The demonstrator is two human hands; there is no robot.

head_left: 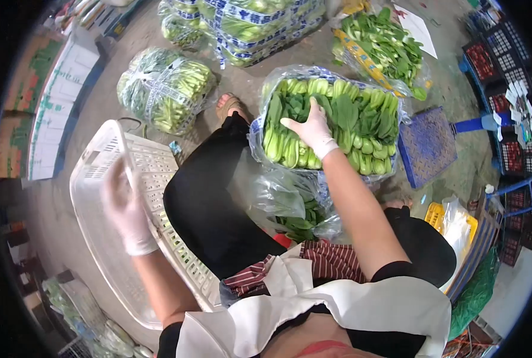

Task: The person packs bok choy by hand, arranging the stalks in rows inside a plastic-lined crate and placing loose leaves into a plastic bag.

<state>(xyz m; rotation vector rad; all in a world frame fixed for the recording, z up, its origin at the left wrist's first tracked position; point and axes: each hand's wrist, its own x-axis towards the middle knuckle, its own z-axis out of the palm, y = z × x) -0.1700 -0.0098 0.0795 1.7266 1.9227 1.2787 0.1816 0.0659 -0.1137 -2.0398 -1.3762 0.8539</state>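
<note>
My right hand [314, 129], in a thin white glove, lies over the dark leaves in the middle of a plastic-lined crate [255, 138]. Its thumb and forefinger are spread apart, and I see nothing gripped between them. Heads of bok choy [361, 143] are packed in rows there, pale green stems along the near and far sides. My left hand [124, 209], also gloved, is at the inner side of a white plastic basket [149, 149] standing to my left. Motion smears its fingers, so its grip is unclear.
Wrapped bundles of greens [167, 89] lie ahead on the left, with a larger wrapped stack [254, 30] behind. Loose greens [385, 51] are at the far right. A blue platform scale [428, 146] stands right of the crate. More bagged greens [299, 206] sit between my legs.
</note>
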